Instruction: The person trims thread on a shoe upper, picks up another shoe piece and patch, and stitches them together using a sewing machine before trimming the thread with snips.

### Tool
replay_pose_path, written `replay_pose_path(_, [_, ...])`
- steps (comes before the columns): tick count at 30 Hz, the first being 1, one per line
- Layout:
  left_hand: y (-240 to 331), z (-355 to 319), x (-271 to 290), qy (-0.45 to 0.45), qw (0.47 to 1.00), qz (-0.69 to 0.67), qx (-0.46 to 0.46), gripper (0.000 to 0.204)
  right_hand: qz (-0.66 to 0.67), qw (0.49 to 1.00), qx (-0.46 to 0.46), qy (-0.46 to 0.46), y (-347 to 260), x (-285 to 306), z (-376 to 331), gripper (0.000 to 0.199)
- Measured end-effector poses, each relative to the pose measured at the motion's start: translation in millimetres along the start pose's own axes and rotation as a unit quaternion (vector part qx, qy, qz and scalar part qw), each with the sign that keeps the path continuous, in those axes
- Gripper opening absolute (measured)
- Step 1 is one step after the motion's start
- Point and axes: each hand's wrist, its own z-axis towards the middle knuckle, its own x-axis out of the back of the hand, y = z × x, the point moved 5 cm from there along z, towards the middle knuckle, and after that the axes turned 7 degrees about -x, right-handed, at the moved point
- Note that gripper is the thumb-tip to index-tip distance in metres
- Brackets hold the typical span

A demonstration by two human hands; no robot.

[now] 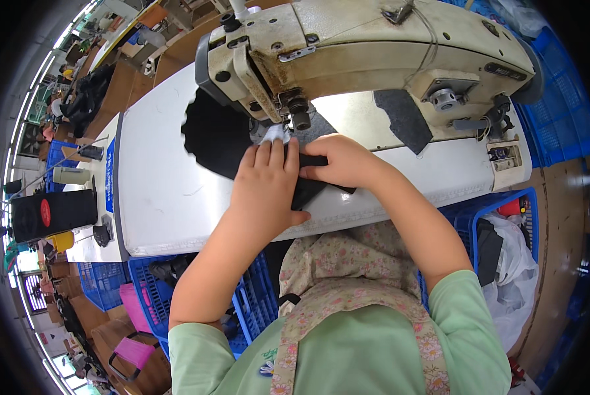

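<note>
A piece of black fabric [214, 135] with a scalloped outer edge lies on the white table of the sewing machine [374, 59], under its head. At the presser foot, a small white piece of cloth [276, 133] shows on top of the black. My left hand [263, 181] lies flat with fingers stretched forward, their tips at the white piece close to the needle area. To its right, my right hand [339, 161] pinches a folded edge of the black fabric between thumb and fingers. The needle itself is hidden by the machine's head and my fingers.
A dark grey fabric scrap [403, 120] lies under the machine's arm. Blue plastic crates stand below the table, one at the right [534, 217] holding clear plastic bags [511, 263]. A black thread-stand-side box [54, 216] sits off the table's left end.
</note>
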Motion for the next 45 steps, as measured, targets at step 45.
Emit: replay_pose_path(45, [-5.7, 11.6, -24.3, -0.065, 0.975, -0.21, -0.002, 0.066, -0.219, 0.961, 0.13, 0.11, 18.9, 3.7, -25.1, 0.033])
